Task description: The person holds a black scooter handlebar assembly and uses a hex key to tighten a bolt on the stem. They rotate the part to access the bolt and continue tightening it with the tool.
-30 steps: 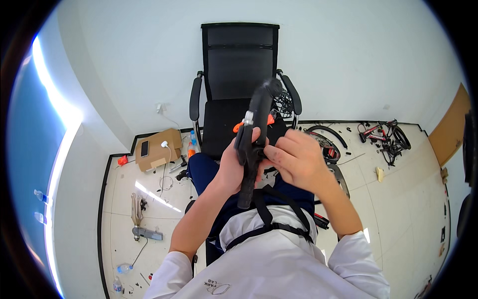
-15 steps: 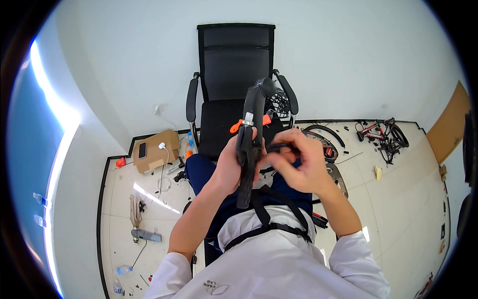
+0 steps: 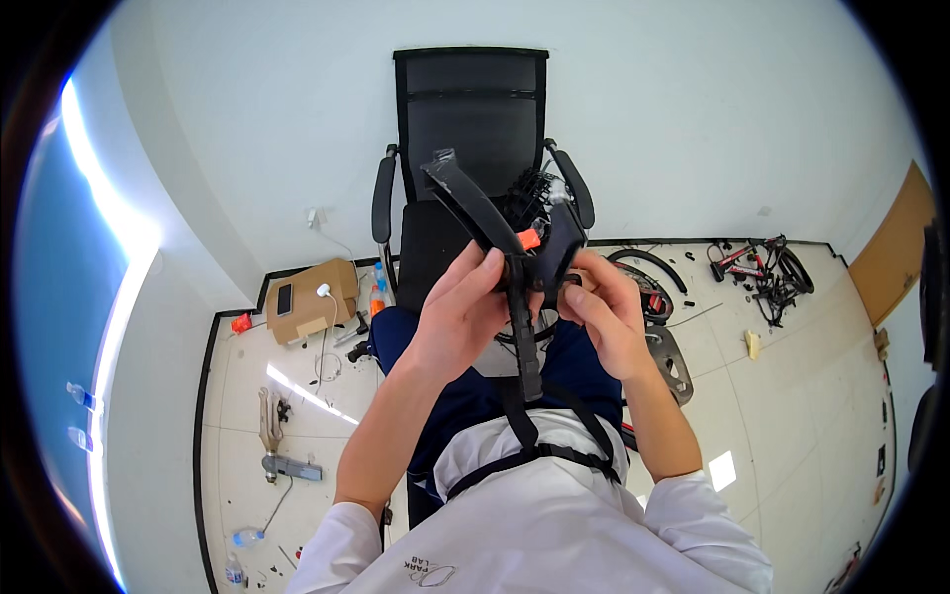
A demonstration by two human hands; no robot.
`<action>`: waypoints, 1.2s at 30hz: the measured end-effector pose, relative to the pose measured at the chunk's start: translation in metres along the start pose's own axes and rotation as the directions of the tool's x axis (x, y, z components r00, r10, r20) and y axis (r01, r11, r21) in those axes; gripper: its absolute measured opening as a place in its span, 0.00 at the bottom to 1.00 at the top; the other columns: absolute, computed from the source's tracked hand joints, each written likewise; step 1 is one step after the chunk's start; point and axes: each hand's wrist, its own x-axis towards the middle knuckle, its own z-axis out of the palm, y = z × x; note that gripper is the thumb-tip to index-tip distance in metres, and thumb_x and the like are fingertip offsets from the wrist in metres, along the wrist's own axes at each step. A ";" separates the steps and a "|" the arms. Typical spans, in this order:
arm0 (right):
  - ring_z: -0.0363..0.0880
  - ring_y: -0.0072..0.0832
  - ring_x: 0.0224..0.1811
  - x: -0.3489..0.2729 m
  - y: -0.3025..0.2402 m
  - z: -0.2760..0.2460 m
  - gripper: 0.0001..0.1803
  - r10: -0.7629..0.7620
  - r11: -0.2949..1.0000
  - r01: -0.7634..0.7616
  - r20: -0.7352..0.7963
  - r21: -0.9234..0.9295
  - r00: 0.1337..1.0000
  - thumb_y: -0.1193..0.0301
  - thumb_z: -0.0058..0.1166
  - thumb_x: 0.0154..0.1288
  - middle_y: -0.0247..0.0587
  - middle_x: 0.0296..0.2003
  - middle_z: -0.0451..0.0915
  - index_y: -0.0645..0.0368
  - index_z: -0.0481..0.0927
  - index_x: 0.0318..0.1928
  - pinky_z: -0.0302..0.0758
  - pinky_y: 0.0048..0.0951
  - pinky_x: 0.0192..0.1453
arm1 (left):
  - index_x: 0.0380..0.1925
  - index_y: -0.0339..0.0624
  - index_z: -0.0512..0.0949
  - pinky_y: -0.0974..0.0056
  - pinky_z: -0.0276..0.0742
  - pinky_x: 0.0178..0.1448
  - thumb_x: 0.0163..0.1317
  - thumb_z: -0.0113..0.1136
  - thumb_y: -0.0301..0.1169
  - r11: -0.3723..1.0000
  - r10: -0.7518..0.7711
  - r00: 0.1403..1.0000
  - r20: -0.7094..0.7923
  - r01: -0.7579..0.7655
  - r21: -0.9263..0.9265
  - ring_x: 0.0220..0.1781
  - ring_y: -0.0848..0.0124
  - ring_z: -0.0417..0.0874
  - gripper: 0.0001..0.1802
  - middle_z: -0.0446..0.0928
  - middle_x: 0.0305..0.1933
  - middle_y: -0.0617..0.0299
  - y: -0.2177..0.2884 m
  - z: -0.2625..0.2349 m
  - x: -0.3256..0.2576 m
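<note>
Assembly [image 3: 518, 272], black, Y-shaped, above lap [image 3: 584, 381], near side of mesh-backed office chair [image 3: 473, 129] | left hand [image 3: 457, 315]: clasping it where the branches meet | right hand [image 3: 609, 315]: pinching at right branch [image 3: 559, 247] | probably stiff, lightish, slick; best gripped by lower stem [image 3: 525, 348]

White fabric shirt [image 3: 564, 525], loose short white sleeves [image 3: 705, 525], small dark front print [image 3: 432, 571], flat black webbing straps [image 3: 485, 469], dark blue cloth trousers [image 3: 394, 342]

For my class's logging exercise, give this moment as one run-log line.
left hand: holding black part; right hand: at its right side; beyond: black chair
</note>
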 end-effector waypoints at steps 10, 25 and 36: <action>0.63 0.15 0.25 0.000 -0.010 0.013 0.04 -0.156 0.972 0.150 -0.021 -0.181 0.988 0.78 0.46 0.67 0.32 0.25 0.72 0.63 0.67 0.41 0.61 0.20 0.29 | 0.51 0.38 0.67 0.66 0.69 0.38 0.75 0.36 0.47 0.826 -0.077 0.967 0.243 0.199 -0.528 0.37 0.69 0.70 0.23 0.70 0.44 0.54 0.000 -0.012 0.004; 0.71 0.20 0.20 0.010 -0.032 -0.006 0.06 -0.422 0.902 0.361 -0.317 -0.235 0.849 0.78 0.49 0.69 0.36 0.30 0.73 0.65 0.72 0.44 0.72 0.24 0.25 | 0.57 0.29 0.62 0.69 0.70 0.38 0.74 0.35 0.51 0.878 -0.077 0.991 0.109 0.119 -0.463 0.37 0.71 0.68 0.31 0.67 0.45 0.55 0.014 0.009 -0.007; 0.78 0.29 0.23 0.005 -0.048 0.015 0.08 -0.563 0.809 0.581 -0.405 -0.089 0.721 0.72 0.45 0.73 0.42 0.26 0.74 0.66 0.65 0.43 0.82 0.38 0.31 | 0.59 0.26 0.60 0.68 0.74 0.38 0.74 0.35 0.52 0.757 -0.118 0.979 0.169 0.199 -0.622 0.36 0.70 0.69 0.34 0.67 0.45 0.53 0.015 0.012 -0.010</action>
